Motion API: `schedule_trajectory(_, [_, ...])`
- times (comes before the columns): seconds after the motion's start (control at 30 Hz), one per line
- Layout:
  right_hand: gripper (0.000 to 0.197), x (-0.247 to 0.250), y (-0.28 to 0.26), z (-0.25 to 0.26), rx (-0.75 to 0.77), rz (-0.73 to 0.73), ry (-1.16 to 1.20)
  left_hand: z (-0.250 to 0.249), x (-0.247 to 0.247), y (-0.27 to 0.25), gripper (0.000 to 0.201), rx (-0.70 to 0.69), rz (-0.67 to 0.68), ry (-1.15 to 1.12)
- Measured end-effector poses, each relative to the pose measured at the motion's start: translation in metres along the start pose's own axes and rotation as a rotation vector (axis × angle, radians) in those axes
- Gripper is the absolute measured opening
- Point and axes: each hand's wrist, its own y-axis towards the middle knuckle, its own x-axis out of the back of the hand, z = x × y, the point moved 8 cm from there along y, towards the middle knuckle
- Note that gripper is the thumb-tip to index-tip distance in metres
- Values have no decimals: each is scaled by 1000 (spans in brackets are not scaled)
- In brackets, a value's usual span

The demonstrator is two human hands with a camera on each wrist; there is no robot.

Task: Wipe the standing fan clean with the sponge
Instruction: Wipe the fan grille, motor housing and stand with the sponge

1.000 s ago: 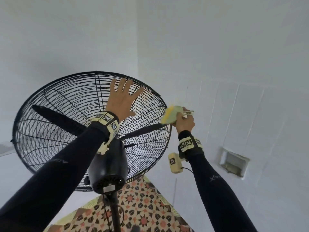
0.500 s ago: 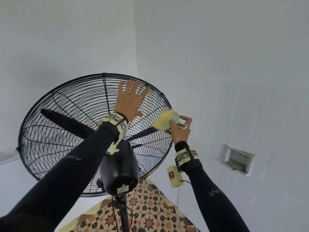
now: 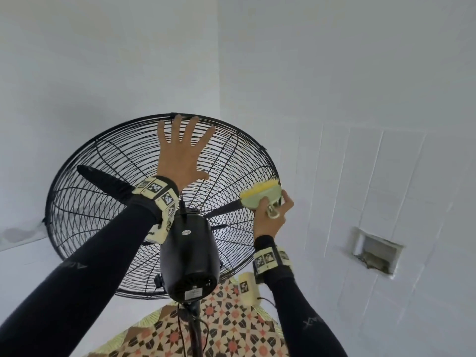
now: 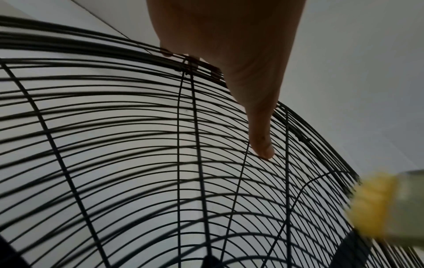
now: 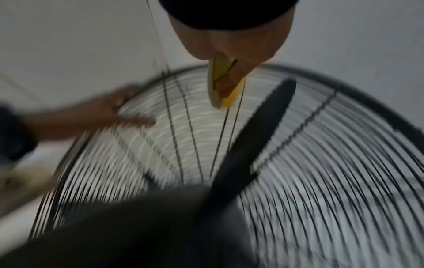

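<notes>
A black standing fan with a round wire cage and a dark motor housing fills the middle of the head view, seen from behind. My left hand lies flat on the upper back of the cage with fingers spread; its thumb touches the wires. My right hand grips a pale green holder with a yellow sponge, pressed against the cage's right rim. The sponge appears blurred at the cage edge, and the sponge sits against the wires in the right wrist view.
White walls meet in a corner behind the fan. The tiled right wall has a recessed opening. A patterned floor lies below, with the fan's pole and cord running down to it.
My right hand has carried the sponge down and inward along the cage's right rim. The left hand has slid up toward the top of the cage.
</notes>
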Motion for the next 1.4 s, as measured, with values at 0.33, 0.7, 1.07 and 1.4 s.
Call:
schedule_trajectory(0.33, [42,3,3,6,65,-58,26,-1,4,-6,132,14,7,7])
schedule_trajectory(0.7, [42,6,1,14,136,6,-25,-8,5,-6,131,46,45,3])
schedule_trajectory(1.07, [10,-46,-49,-37,149,712,-317,-7,7,-6,128,56,59,8])
schedule_trajectory(1.4, [5,-59,-71,-39,269,1094,-500,-5,8,-8,128,69,66,10])
